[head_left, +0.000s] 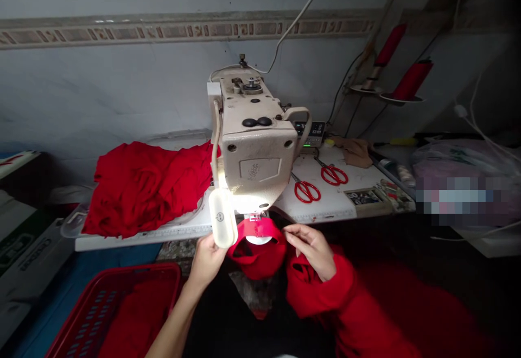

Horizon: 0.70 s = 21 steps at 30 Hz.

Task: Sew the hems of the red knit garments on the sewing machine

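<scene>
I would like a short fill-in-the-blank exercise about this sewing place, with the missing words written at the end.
The two pairs of scissors lie on the table to the ____ of the sewing machine. The thread spools carry ____ thread. The basket and the big heap of cloth are both on the ____ side of the picture. The loop of cloth under the machine sits between the person's two ____.

Missing words: right; red; left; hands
</scene>
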{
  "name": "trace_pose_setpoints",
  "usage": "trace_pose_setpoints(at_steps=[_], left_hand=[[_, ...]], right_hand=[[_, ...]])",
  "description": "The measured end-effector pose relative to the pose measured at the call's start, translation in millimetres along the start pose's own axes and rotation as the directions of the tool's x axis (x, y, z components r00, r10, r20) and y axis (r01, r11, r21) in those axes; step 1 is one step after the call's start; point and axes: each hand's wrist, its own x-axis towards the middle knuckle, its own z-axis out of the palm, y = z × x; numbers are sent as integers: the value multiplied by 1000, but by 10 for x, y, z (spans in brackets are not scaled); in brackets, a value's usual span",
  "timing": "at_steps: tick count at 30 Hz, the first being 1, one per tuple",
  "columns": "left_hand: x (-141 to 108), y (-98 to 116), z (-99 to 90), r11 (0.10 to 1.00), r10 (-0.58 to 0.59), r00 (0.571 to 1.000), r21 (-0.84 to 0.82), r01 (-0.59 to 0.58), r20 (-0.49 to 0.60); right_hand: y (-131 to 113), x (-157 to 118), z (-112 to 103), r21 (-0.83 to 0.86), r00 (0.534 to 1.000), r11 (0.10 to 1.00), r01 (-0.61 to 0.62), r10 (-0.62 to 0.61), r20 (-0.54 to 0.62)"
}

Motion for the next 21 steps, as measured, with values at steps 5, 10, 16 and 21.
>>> trace_pose_setpoints(at_steps=[5, 10, 16, 21], left_hand=[[-402, -301, -67, 972, 36, 978, 222, -82, 203], [-776, -199, 187, 964, 121, 898, 168, -208, 423], [-911, 31, 411, 861, 460, 831, 71, -504, 314], [-677, -19, 217, 904, 353, 884, 131, -406, 306]], right_hand=[[-40, -290, 127, -49, 989, 999, -4, 11, 146], [-207, -548, 581, -40, 892, 959, 281, -246, 380], [-139, -542, 803, -225, 713, 741, 633, -445, 542], [-47, -536, 621, -555, 912, 738, 384, -209, 353]])
